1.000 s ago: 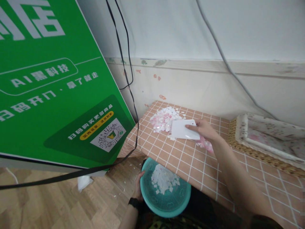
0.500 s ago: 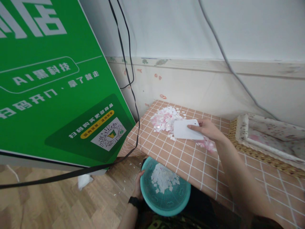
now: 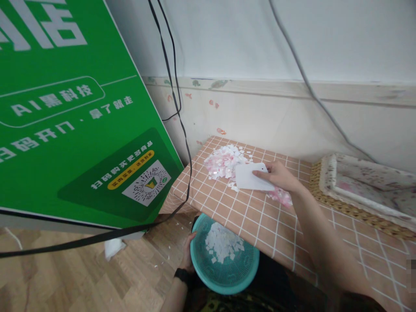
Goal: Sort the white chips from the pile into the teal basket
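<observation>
My right hand (image 3: 276, 177) grips a flat white scraper card (image 3: 250, 177), thumb on its upper face, just over the checked tablecloth. The card's left edge meets a heap of small white and pinkish paper-like pieces (image 3: 224, 162). A smaller pinkish batch (image 3: 281, 197) lies under and beside my right wrist. My left hand (image 3: 188, 251) holds the rim of a teal plastic basket (image 3: 227, 281) below the table's front edge. Inside the basket sits a pile of small white square pieces (image 3: 222, 242). Most of my left fingers are hidden behind the basket.
A wicker basket with a floral liner (image 3: 321, 182) stands on the right of the table (image 3: 302, 242). At the left is a big green sign panel (image 3: 81, 130). A black strap (image 3: 186, 151) hangs past the table's left corner. A crumpled white scrap (image 3: 113, 248) lies on the floor.
The view has shifted very slightly. My right hand and the card have moved a touch to the left against the heap; my left hand and the teal basket hold still.
</observation>
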`<act>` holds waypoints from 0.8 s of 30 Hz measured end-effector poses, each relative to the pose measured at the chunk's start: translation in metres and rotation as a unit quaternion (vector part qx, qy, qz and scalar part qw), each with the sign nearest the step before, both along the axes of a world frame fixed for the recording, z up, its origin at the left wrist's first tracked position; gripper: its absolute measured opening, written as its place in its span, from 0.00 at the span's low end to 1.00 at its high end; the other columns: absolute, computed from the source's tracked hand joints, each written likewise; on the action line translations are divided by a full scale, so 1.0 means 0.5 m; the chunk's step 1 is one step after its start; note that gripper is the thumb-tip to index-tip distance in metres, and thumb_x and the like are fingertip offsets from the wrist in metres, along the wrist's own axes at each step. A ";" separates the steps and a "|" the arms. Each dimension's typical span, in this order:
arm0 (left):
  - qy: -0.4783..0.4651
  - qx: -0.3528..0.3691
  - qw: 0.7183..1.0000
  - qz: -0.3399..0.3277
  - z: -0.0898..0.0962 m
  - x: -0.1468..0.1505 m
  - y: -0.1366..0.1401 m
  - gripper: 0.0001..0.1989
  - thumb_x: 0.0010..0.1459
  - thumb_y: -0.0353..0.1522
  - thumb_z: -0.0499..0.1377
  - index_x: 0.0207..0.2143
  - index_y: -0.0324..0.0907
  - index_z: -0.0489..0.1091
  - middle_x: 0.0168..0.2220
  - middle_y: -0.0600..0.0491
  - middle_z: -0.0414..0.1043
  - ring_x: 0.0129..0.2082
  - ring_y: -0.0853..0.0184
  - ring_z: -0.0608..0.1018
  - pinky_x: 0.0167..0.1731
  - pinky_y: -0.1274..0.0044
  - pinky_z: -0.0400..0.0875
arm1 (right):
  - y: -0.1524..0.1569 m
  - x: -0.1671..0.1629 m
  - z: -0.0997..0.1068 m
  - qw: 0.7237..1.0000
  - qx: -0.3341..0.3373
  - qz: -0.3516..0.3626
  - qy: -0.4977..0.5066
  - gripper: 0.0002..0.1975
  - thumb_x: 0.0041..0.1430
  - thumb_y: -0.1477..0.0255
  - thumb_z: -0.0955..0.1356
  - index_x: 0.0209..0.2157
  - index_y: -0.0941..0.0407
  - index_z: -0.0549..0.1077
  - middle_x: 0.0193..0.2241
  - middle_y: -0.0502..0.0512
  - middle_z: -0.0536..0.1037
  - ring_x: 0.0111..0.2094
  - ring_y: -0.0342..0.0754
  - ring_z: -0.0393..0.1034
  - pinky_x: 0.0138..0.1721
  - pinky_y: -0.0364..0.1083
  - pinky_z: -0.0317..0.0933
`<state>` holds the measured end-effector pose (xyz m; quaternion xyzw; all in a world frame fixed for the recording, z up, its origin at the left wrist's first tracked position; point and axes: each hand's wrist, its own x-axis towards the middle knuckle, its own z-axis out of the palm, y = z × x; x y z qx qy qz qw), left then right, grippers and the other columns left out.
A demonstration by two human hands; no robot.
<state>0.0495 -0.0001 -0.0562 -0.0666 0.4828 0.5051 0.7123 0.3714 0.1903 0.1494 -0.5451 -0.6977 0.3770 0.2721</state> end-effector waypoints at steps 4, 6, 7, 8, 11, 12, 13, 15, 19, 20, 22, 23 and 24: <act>0.002 0.030 1.000 0.004 -0.002 0.000 -0.001 0.09 0.43 0.33 0.64 0.28 0.38 0.72 0.25 0.52 0.76 0.30 0.58 0.78 0.35 0.69 0.68 | 0.002 0.012 0.001 1.000 -0.003 -0.007 -0.018 0.16 0.49 0.61 0.67 0.30 0.60 0.76 0.21 0.55 0.75 0.20 0.45 0.66 0.18 0.42 0.58; -0.006 0.026 1.000 0.004 0.001 0.000 0.000 0.11 0.43 0.34 0.64 0.29 0.37 0.73 0.26 0.51 0.76 0.30 0.58 0.78 0.35 0.69 0.68 | 0.003 0.021 0.003 1.000 0.000 -0.020 -0.016 0.16 0.49 0.61 0.67 0.31 0.60 0.77 0.22 0.55 0.76 0.21 0.46 0.68 0.18 0.43 0.59; -0.008 0.020 1.000 0.006 0.002 0.001 0.001 0.11 0.42 0.34 0.64 0.30 0.37 0.73 0.26 0.51 0.76 0.30 0.58 0.78 0.35 0.69 0.68 | 0.002 0.023 0.003 1.000 -0.001 -0.024 -0.014 0.16 0.49 0.60 0.67 0.31 0.60 0.77 0.22 0.55 0.76 0.22 0.46 0.68 0.18 0.43 0.59; -0.008 0.014 1.000 0.010 0.003 0.002 0.002 0.11 0.42 0.34 0.64 0.30 0.37 0.73 0.25 0.51 0.77 0.30 0.58 0.78 0.34 0.69 0.69 | 0.002 0.023 0.004 1.000 -0.003 -0.025 -0.010 0.16 0.49 0.60 0.67 0.31 0.60 0.77 0.23 0.55 0.76 0.22 0.46 0.68 0.18 0.43 0.60; 0.005 0.005 1.000 0.026 0.005 0.003 0.003 0.09 0.41 0.33 0.64 0.28 0.37 0.73 0.25 0.51 0.77 0.29 0.58 0.78 0.34 0.69 0.69 | -0.001 0.013 0.003 1.000 -0.017 -0.010 0.001 0.16 0.49 0.60 0.67 0.30 0.59 0.76 0.23 0.55 0.76 0.21 0.44 0.67 0.18 0.42 0.59; 0.010 0.005 1.000 0.028 0.004 0.004 0.003 0.09 0.41 0.32 0.64 0.27 0.37 0.73 0.25 0.51 0.77 0.29 0.59 0.78 0.34 0.70 0.69 | -0.002 0.008 0.003 1.000 -0.020 -0.002 0.003 0.16 0.49 0.60 0.67 0.30 0.59 0.76 0.22 0.54 0.76 0.20 0.44 0.67 0.18 0.42 0.58; 0.012 0.007 1.000 0.027 0.004 0.004 0.002 0.08 0.41 0.32 0.64 0.26 0.38 0.73 0.25 0.51 0.77 0.29 0.59 0.78 0.34 0.70 0.69 | -0.002 0.002 0.003 1.000 -0.021 0.005 0.004 0.15 0.50 0.60 0.67 0.29 0.59 0.76 0.22 0.54 0.76 0.20 0.44 0.67 0.17 0.41 0.58; 0.010 0.011 1.000 0.017 0.002 0.003 0.002 0.09 0.42 0.33 0.64 0.27 0.37 0.73 0.25 0.52 0.77 0.29 0.59 0.78 0.34 0.70 0.69 | -0.003 -0.008 0.003 1.000 -0.017 0.017 0.000 0.15 0.50 0.61 0.67 0.30 0.59 0.76 0.22 0.54 0.76 0.20 0.43 0.66 0.18 0.41 0.57; 0.016 0.018 1.000 0.018 -0.003 0.001 0.002 0.10 0.42 0.34 0.64 0.28 0.37 0.73 0.26 0.51 0.77 0.30 0.59 0.78 0.34 0.69 0.69 | -0.003 -0.012 0.004 0.999 -0.004 0.022 -0.023 0.14 0.50 0.62 0.66 0.30 0.59 0.76 0.22 0.54 0.76 0.20 0.43 0.66 0.18 0.41 0.57; 0.023 0.019 0.999 0.022 -0.004 0.001 0.002 0.10 0.42 0.34 0.64 0.28 0.37 0.73 0.26 0.51 0.77 0.30 0.59 0.78 0.34 0.69 0.69 | -0.003 -0.009 0.004 0.999 -0.007 0.018 -0.027 0.15 0.50 0.62 0.66 0.30 0.59 0.76 0.22 0.54 0.76 0.20 0.44 0.67 0.18 0.41 0.57; 0.031 0.024 0.999 0.022 -0.006 0.000 0.002 0.09 0.43 0.34 0.64 0.27 0.37 0.72 0.26 0.51 0.77 0.30 0.59 0.78 0.35 0.70 0.69 | -0.001 0.003 0.005 0.999 -0.015 0.004 -0.031 0.15 0.50 0.62 0.66 0.30 0.59 0.76 0.21 0.55 0.76 0.20 0.44 0.67 0.17 0.42 0.58; 0.031 0.026 0.999 0.020 -0.007 0.001 0.002 0.09 0.43 0.34 0.64 0.28 0.37 0.73 0.27 0.51 0.77 0.30 0.59 0.78 0.35 0.70 0.69 | 0.000 0.009 0.005 0.999 -0.017 -0.002 -0.034 0.15 0.50 0.62 0.66 0.30 0.60 0.76 0.21 0.55 0.76 0.20 0.45 0.67 0.17 0.42 0.58; 0.028 0.027 0.999 0.018 -0.007 0.001 0.001 0.10 0.43 0.34 0.64 0.29 0.37 0.73 0.27 0.51 0.77 0.31 0.58 0.78 0.35 0.69 0.69 | 0.001 0.015 0.005 0.999 -0.017 -0.008 -0.037 0.15 0.50 0.62 0.66 0.31 0.60 0.76 0.21 0.55 0.76 0.20 0.45 0.67 0.17 0.42 0.58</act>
